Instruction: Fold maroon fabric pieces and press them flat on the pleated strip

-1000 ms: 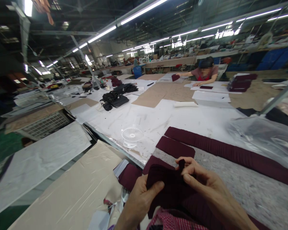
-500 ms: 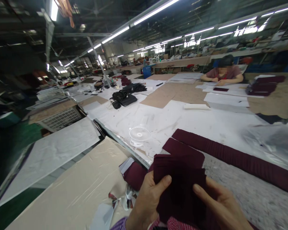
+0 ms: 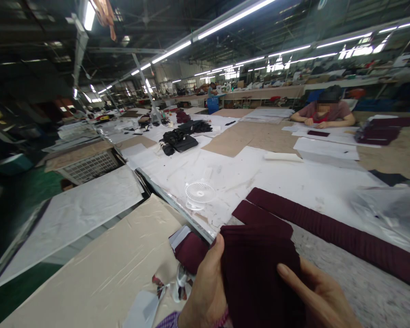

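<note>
Item one: maroon cloth (image 3: 259, 273), a flat dark piece, held upright-tilted low in my view, just above the near edge of the desk (image 3: 345, 273). It fills the space between both hands.

Left hand (image 3: 208, 291): at the cloth's left edge, thumb pointing up along that edge, fingers behind the fabric and out of sight. I read this grip as closed on the cloth.

Right hand (image 3: 321, 296): at the cloth's right edge, thumb laid across the front face, the rest behind. Its grip also holds the cloth.

Item two: small maroon panel (image 3: 259, 214), lying flat on the desk just beyond the held piece.

Item three: long maroon strip (image 3: 345, 237), ribbed, running from behind the panel toward the right edge of view, flat on the desk.

Item four: maroon bundle (image 3: 191, 250), below the desk's near left corner, just beside my left hand, with white paper against it.

Item five: small white fan (image 3: 200, 193), on the white sheeting of the desk, left of the panel and apart from it.

Item six: clear plastic bag (image 3: 389, 209), crumpled, at the far right.

Item seven: black garments (image 3: 179, 139), heaped well up the desk.

Item eight: another person (image 3: 324, 114), seated across the desk at the far right, forearms on the surface beside a maroon stack (image 3: 382, 130).
</note>
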The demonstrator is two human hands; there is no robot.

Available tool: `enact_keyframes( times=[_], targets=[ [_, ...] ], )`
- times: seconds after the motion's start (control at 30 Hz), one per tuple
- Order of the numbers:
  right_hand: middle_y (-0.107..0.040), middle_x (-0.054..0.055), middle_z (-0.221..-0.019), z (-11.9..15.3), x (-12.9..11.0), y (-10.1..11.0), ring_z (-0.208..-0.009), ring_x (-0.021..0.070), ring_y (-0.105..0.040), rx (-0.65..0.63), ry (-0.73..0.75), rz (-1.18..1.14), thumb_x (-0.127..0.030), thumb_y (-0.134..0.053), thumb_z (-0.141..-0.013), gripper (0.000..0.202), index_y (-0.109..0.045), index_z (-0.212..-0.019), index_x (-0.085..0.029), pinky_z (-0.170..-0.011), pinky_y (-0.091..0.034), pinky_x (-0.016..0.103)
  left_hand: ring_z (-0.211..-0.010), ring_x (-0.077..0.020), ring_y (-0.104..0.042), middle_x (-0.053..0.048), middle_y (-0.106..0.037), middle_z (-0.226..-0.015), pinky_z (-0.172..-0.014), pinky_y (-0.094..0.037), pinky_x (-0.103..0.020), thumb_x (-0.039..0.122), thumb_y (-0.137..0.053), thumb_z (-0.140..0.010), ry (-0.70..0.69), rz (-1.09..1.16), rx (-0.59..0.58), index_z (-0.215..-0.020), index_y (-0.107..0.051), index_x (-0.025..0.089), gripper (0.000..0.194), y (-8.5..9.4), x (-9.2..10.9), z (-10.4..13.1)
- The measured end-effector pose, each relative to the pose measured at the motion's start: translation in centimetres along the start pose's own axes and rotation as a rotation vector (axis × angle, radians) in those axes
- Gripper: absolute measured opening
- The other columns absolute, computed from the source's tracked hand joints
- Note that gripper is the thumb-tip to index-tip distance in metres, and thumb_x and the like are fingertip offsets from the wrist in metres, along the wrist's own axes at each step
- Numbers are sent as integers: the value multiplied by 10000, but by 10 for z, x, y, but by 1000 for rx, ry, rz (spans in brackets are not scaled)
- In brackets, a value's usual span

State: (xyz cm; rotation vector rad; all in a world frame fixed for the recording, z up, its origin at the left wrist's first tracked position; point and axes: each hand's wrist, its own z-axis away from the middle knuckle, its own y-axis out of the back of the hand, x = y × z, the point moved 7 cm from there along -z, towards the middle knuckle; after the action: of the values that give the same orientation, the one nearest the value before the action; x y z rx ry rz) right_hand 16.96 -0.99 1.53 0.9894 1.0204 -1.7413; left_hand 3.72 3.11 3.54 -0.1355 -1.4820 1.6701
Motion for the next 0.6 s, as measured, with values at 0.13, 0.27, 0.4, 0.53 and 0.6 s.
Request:
enact_keyframes(
  times=[0.13, 0.27, 0.4, 0.53, 0.6],
  targets=[
    [-757, 16, -968, 1, -1, 1, -1021, 303, -653, -24, -5, 19, -415, -742, -706, 347, -709, -1025, -279, -965, -489, 422, -1263, -276, -483, -112, -674, -1177, -1113, -296, -435, 443, -414, -903, -20, 17, 21, -1254, -568, 139, 489, 3, 2, 0],
    [-760, 25, -945, 1, -3, 2, -994, 310, -663, -17, 7, 49, -429, -740, -701, 370, -709, -1033, -267, -963, -489, 431, -1262, -277, -484, -113, -671, -1182, -1113, -294, -436, 446, -417, -900, -21, 12, 26, -1254, -569, 143, 490, 3, 1, 0],
    [-759, 42, -948, 0, -4, 3, -919, 307, -686, -6, 1, 78, -456, -719, -712, 412, -694, -1068, -249, -868, -542, 425, -1243, -289, -500, -116, -665, -1192, -1107, -300, -447, 488, -447, -878, -90, -39, 2, -1229, -594, 158, 504, 2, 2, 1],
    [-747, 55, -989, 1, -6, 2, -924, 283, -680, 13, 35, 114, -465, -720, -709, 418, -686, -1053, -231, -875, -532, 394, -1182, -285, -552, -93, -695, -1138, -1092, -318, -434, 284, -706, -740, -191, -262, 13, -1150, -648, 193, 424, 5, 5, 3],
    [-740, 62, -1000, 2, -8, 1, -930, 273, -676, 3, 66, 124, -458, -726, -704, 390, -687, -1011, -222, -873, -531, 379, -1142, -269, -581, -79, -714, -1093, -1072, -344, -426, 209, -712, -732, -191, -328, 64, -1113, -668, 201, 384, 9, 5, 4]
  ],
)
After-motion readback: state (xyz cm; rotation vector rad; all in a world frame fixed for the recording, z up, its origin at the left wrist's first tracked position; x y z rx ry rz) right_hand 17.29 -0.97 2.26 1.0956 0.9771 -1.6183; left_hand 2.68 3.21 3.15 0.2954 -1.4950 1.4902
